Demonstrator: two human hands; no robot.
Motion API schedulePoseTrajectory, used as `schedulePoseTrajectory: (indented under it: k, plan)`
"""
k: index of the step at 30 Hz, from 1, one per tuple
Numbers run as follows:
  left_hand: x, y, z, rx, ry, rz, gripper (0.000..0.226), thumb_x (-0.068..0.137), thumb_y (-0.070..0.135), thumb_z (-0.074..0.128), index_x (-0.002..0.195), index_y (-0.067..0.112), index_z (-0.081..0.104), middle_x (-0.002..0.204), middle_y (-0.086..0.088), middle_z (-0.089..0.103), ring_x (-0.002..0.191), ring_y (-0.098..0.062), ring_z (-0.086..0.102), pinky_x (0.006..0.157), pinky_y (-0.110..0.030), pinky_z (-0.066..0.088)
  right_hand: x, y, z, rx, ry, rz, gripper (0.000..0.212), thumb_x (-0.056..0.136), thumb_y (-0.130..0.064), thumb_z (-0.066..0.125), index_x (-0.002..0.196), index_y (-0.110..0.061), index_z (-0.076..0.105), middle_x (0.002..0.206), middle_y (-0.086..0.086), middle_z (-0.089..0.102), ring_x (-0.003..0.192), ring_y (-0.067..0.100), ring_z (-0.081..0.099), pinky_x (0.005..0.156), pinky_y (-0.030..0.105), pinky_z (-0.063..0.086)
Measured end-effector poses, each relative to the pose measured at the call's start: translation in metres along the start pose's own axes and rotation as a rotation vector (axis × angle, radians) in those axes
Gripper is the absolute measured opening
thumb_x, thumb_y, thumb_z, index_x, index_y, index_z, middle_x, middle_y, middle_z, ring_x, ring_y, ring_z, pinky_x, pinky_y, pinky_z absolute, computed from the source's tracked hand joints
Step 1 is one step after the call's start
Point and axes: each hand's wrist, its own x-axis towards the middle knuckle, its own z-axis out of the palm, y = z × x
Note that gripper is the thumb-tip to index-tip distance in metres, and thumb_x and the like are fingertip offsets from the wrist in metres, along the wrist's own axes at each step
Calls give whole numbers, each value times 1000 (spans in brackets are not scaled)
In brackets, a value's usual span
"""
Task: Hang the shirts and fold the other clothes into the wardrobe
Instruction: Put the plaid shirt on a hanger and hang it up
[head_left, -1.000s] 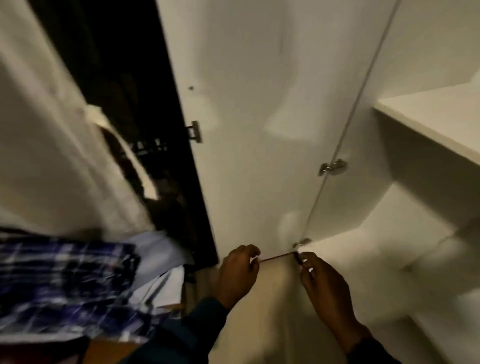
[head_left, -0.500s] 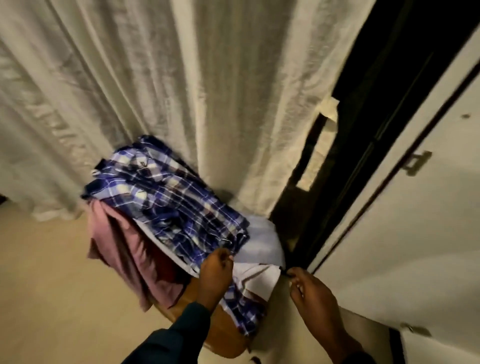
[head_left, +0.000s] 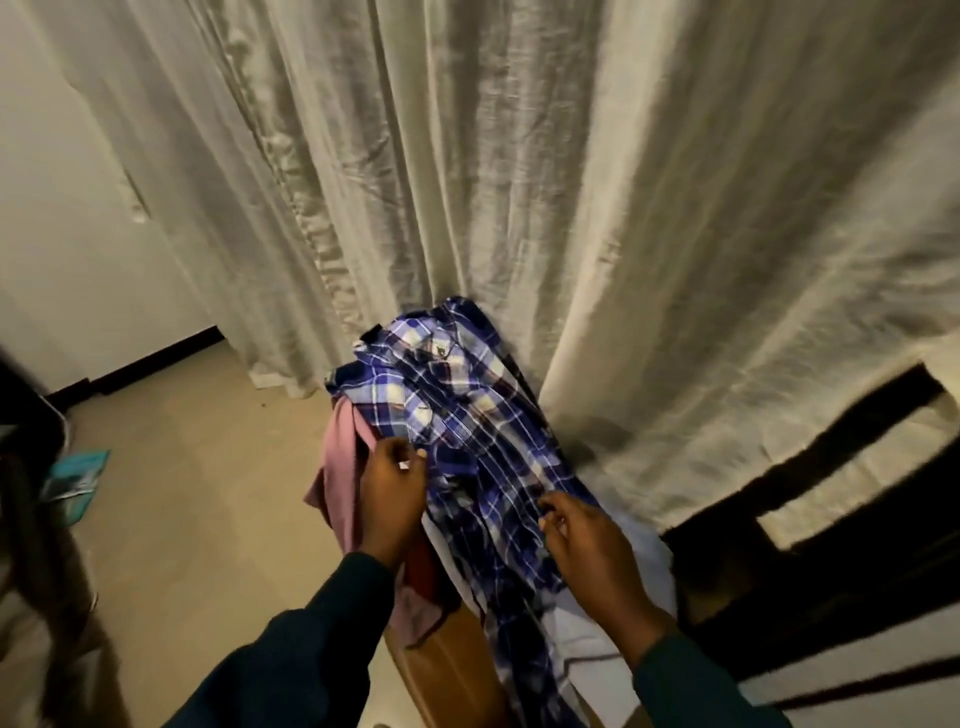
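Left hand (head_left: 392, 493) and right hand (head_left: 582, 535) resting on the plaid shirt (head_left: 467, 431), fingers loosely curled; firm grip not discernible. Beneath the shirt, pink garment (head_left: 337, 467): likely dragged floorward if lifted carelessly.

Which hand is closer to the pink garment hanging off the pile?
Left. The left hand is right against the pink garment, at the left edge of the blue plaid shirt. The right hand rests on the plaid shirt's other side, apart from the pink cloth.
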Motion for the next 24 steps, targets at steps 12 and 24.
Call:
schedulePoseTrajectory:
  k: [12, 24]
  plan:
    - [195, -17, -5, -155, 167, -533, 87, 82, 34, 81, 138, -7, 29, 141, -28, 41, 127, -43, 47, 102, -46, 43, 169, -89, 37, 113, 104, 7, 17, 101, -23, 55, 115, -21, 64, 100, -1, 68, 85, 15, 63, 74, 38, 55]
    - [276, -68, -31, -491, -334, -525, 48, 89, -2, 64, 47, 21, 68, 71, -13, 58, 74, -27, 56, 75, -39, 46, 293, -127, 115, -146, 309, 216, 56, 88, -30, 73, 135, -5, 55, 122, 22, 59, 112, 42, 54, 92, 49, 45]
